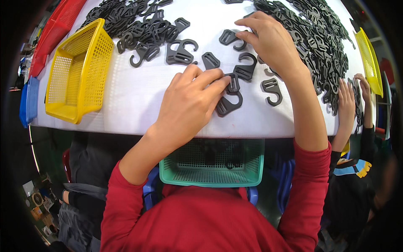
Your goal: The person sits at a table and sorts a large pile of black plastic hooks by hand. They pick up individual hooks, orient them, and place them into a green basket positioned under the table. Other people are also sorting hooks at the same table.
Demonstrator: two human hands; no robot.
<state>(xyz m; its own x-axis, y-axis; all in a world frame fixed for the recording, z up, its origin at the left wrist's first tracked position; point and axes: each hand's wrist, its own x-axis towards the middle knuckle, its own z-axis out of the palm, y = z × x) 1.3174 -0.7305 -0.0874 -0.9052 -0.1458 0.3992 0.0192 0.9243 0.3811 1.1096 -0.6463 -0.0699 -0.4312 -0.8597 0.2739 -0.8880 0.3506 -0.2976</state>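
My left hand (184,103) rests low over the white table, fingers curled and fingertips together at the edge of a black plastic hook buckle (233,84). Just below that piece lies another hook buckle (228,106). Farther off, my right hand (270,40) has its thumb and index finger spread apart, the thumb over a hook buckle (228,37); nothing shows between them. Around both hands are loose hook buckles, among them one (246,67) between the hands and one (272,90) below my right wrist. My right hand's other fingers are partly hidden.
Large heaps of hook buckles lie at the far left (126,19) and right (323,46). A yellow basket (77,71) stands on the left. A green basket (212,178) sits below the table edge, against me. At the right, another person's hands (346,101) are at the heap.
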